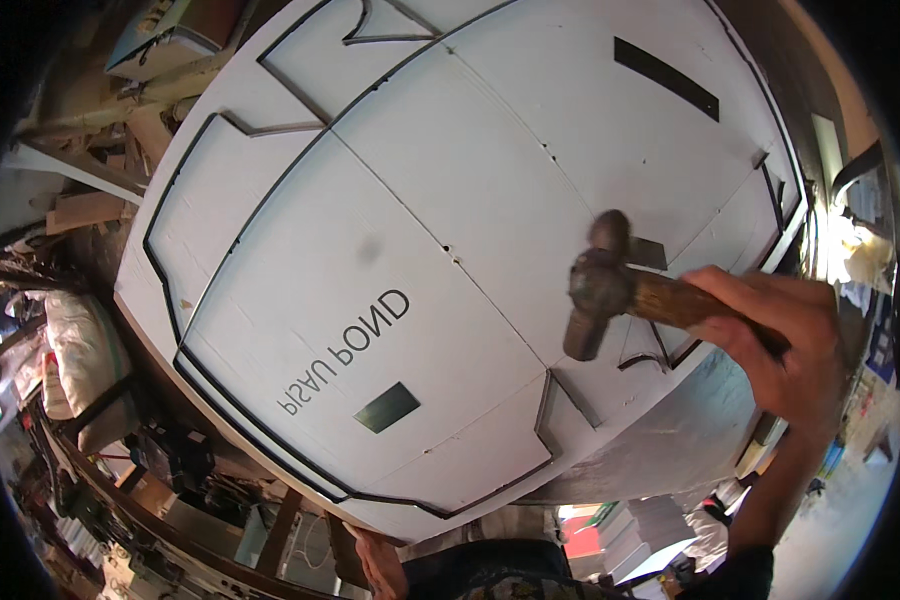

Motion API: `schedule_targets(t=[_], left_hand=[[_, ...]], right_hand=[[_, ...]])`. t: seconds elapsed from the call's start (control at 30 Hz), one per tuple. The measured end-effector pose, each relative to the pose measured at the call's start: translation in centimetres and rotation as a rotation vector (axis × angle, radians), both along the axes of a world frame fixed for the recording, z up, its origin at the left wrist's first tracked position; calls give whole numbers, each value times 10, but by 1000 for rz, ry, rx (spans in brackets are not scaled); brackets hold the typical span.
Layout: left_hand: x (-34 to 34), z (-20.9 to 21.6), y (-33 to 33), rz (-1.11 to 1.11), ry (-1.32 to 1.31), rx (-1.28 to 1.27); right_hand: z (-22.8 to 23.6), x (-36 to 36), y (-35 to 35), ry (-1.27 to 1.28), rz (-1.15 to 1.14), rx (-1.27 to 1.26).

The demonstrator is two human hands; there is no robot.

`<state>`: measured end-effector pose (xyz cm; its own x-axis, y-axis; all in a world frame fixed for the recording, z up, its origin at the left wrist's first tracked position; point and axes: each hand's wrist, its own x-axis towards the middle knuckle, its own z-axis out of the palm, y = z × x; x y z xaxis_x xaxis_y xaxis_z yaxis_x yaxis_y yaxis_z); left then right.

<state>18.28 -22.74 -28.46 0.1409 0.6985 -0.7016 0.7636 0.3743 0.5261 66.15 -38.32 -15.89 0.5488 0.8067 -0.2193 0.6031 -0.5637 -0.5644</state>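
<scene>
My right hand (770, 335) is wrapped round the wooden handle of a hammer (598, 285), holding it above the right part of a large white board (510, 190). The dark metal hammer head looks clear of the surface. Thin black strips (275, 190) stand along an outline set into the board, and fine cut lines cross its middle. My left hand (378, 562) is at the board's near edge, close to my body. Only part of it shows, and its grip cannot be made out.
Dark flat rectangular patches (387, 407) and a longer dark strip (667, 80) are on the board, beside mirrored lettering. A grey surface (660, 440) lies under its right near edge. White sacks (88, 350) and clutter stand left; a box (175, 40) is far left.
</scene>
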Motion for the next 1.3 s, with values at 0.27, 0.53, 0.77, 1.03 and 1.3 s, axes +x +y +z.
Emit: schedule_targets(t=[0.27, 0.53, 0.77, 1.03, 1.3], left_hand=[[-43, -12, -26, -744, 316, 539], [-60, -15, -33, -680, 212, 479], [-52, -14, -34, -698, 212, 480], [-62, -18, -39, -661, 244, 446], [-11, -5, -47, -17, -88, 248]], right_hand=[[-4, 44, 45, 46, 338, -198], [8, 45, 68, 53, 530, -346], [3, 48, 65, 22, 601, -318], [2, 47, 69, 10, 626, -298], [-5, 51, 49, -135, 491, -109]])
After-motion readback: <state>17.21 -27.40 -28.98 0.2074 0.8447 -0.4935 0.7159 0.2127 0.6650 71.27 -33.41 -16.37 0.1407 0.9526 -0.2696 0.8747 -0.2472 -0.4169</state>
